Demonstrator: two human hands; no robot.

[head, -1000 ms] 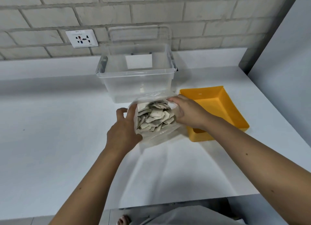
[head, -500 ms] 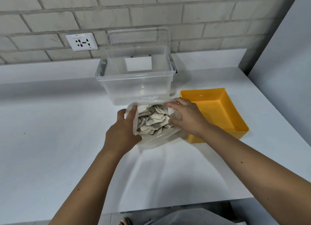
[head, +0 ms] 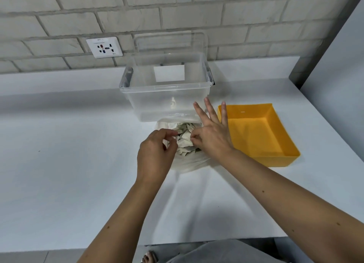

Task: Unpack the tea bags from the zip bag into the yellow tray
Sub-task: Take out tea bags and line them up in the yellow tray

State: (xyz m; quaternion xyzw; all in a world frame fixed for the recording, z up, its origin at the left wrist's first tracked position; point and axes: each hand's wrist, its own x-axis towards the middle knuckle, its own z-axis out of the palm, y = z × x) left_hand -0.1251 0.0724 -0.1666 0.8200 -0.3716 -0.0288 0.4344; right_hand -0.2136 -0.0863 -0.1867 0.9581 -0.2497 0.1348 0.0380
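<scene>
Both pinch: left hand [head: 155,154] the upward-mouthed zip bag [head: 190,164], right hand [head: 213,139] tea bags [head: 184,143].

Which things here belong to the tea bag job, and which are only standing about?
For the job: zip bag, tea bags inside it, yellow tray, left hand, right hand.
Only standing about: clear plastic box, lid behind it, wall socket.

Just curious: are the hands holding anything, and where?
The left hand pinches the zip bag at its open rim; the right hand pinches, it seems, a tea bag by its edge.
</scene>
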